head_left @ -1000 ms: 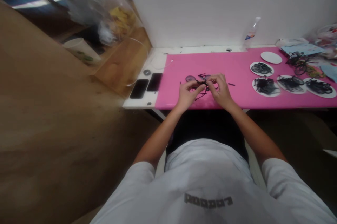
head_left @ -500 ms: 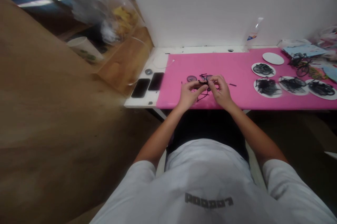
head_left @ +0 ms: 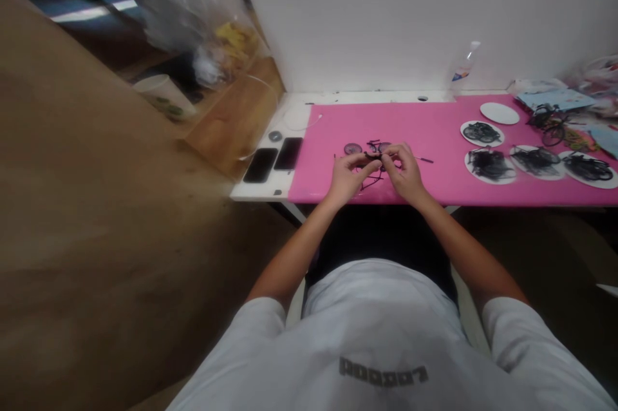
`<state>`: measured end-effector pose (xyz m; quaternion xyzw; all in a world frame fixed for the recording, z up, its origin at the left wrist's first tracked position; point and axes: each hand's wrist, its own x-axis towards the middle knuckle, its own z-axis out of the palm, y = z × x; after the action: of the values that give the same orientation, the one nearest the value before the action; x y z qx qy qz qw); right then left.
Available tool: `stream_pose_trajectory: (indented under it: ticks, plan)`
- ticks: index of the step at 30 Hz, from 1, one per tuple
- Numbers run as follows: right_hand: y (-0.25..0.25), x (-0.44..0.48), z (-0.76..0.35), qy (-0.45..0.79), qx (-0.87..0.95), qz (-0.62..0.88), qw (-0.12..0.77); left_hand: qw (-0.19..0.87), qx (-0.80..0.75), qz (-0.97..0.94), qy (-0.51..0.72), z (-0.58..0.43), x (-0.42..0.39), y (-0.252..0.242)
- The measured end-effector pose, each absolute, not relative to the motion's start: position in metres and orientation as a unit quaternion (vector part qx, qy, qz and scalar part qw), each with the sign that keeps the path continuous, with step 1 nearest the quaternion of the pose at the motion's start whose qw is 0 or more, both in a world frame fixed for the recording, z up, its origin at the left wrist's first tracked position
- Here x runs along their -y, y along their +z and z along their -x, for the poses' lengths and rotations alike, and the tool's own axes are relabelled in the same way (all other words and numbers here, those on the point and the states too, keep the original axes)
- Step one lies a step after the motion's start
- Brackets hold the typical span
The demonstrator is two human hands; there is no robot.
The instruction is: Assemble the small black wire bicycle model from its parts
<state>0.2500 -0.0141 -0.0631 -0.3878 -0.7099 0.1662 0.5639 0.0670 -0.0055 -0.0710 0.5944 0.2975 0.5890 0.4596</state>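
My left hand (head_left: 347,178) pinches a small black model bicycle part (head_left: 373,156) between thumb and fingers. Closed on the other end of that part is my right hand (head_left: 404,174), its fingertips close to those of the left. Its exact shape is too small and partly covered to make out. Just beyond the fingers lie a small spoked wheel (head_left: 353,149) and a thin black bicycle piece (head_left: 373,145) on the pink mat (head_left: 333,127). A black frame piece (head_left: 371,183) shows beneath my hands, partly hidden. To the right of my right hand is a thin dark-handled tool (head_left: 425,160).
White plates with black bicycle parts (head_left: 490,164) stand at the right, beside an empty white plate (head_left: 499,113) and a black model bicycle (head_left: 550,124). Two dark phones (head_left: 261,165) lie at the left edge. A clear bottle (head_left: 464,63) stands by the wall.
The view has tilted slightly, so the table sits a little lower. Both hands stay together on the black part, with only a slight shift of the fingers.
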Motion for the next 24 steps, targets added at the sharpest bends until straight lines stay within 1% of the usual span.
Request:
stream_pose_trajectory:
  ticks: [9, 24]
  plan:
    - [-0.0655, 0.0135, -0.2499, 0.166, 0.708, 0.37, 0.579, 0.466, -0.297, -0.588, 0.59, -0.0683, 0.0062, -0.0706]
    - [-0.0593, 0.0153, -0.2527, 0.176, 0.714, 0.397, 0.55, 0.462, -0.29, -0.591, 0.594, -0.0672, 0.0047, -0.073]
